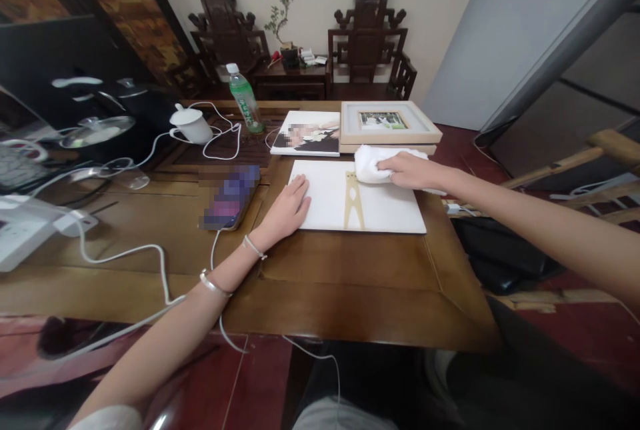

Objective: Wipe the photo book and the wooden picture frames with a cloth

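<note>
Cloth [371,167], white and bunched, lies pressed on the upper right part of a white board [320,197], with the right hand [407,171] closed over it, its fingers gripping the folds. Part of the cloth trails out behind that hand past the board's right side. The board lies flat on a brown wooden table [345,290], near its right end, and a tan A-shaped stand [353,200] runs down the middle of its upward face, its two legs pointing toward the person. The left hand [287,207] is open and holds nothing; its fingers rest flat on the board's left edge. Two bracelets, one thin [255,248] and one broader [214,285], circle the left wrist and forearm. Just beyond the board stand a picture panel [315,139] on the left and a wood-framed picture [390,120] on the right, both lying face up side by side. A phone [233,198] lies left of the left hand, its screen lit and partly blurred, with a white cord at its near end. Farther back are a green-labelled bottle [245,98], upright, and a white lidded cup [193,125]. Two dark carved chairs [367,40] flank a potted plant [285,13] near the wall.
</note>
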`<state>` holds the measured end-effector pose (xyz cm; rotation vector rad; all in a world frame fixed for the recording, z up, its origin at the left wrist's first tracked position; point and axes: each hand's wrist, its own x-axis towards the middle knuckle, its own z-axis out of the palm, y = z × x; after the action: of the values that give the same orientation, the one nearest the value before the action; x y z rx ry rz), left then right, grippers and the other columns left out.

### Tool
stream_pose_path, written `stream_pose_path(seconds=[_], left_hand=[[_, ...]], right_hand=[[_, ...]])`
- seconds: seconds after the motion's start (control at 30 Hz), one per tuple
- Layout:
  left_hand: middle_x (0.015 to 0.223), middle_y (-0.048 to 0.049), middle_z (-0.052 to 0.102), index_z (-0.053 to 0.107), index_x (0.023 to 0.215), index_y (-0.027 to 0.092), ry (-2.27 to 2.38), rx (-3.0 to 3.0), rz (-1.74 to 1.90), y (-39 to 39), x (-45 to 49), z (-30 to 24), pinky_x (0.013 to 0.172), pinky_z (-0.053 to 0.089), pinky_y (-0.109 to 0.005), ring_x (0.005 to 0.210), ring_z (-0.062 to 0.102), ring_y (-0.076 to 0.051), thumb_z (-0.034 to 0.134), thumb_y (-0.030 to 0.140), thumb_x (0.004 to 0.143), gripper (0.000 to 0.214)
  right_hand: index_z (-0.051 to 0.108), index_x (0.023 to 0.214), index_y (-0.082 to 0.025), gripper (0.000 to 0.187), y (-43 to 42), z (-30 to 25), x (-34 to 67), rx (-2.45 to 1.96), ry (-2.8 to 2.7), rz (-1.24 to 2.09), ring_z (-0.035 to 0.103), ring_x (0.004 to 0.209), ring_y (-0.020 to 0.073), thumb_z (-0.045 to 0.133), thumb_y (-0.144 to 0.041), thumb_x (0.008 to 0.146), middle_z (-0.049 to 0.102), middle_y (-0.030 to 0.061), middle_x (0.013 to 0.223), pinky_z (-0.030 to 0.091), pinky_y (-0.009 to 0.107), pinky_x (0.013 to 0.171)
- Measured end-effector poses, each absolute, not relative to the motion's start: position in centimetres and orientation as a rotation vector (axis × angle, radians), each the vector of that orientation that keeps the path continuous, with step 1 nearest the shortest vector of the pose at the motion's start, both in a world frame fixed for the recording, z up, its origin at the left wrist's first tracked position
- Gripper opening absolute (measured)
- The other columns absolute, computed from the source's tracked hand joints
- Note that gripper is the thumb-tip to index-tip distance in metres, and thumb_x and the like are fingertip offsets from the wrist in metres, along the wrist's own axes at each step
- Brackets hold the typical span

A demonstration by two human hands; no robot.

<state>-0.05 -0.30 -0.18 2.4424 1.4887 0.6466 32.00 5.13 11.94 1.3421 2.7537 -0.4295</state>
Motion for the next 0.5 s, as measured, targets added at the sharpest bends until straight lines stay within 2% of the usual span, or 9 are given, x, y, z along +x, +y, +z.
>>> stream_pose_path(seconds=[0.13,0.33,0.5], left_hand=[[0.163,-0.0237,0.047,0.051,0.149,0.005,1.492,2.436,0.654,-0.4,0.1,-0.1,0.131,0.029,-0.056,0.158,0.037,-0.035,0.036,0.029,0.104,0.053],[0.161,-0.0257,0.047,0.052,0.147,0.002,1.5,2.453,0.646,-0.6,0.3,0.2,0.13,0.031,-0.058,0.157,0.037,-0.036,0.033,0.03,0.105,0.054],[0.161,-0.0241,0.048,0.052,0.147,0.006,1.507,2.446,0.655,-0.5,0.3,0.1,0.129,0.031,-0.06,0.157,0.038,-0.036,0.034,0.03,0.104,0.052]], right_hand=[[0.04,0.071,-0.024,0.024,0.2,11.3,32.7,1.246,2.802,-0.434,0.048,0.068,0.0184,0.046,0.0,0.07,0.045,-0.0016,0.065,0.033,0.031,0.071],[0.05,0.075,-0.022,0.027,-9.1,11.6,33.2,1.22,2.735,-0.494,0.059,0.077,0.0203,0.043,0.004,0.069,0.061,0.0029,0.078,0.038,0.03,0.072],[0.049,0.072,-0.022,0.026,-10.8,12.7,33.6,1.164,2.712,-0.691,0.063,0.079,0.0204,0.044,0.003,0.068,0.064,0.0022,0.079,0.039,0.031,0.072]])
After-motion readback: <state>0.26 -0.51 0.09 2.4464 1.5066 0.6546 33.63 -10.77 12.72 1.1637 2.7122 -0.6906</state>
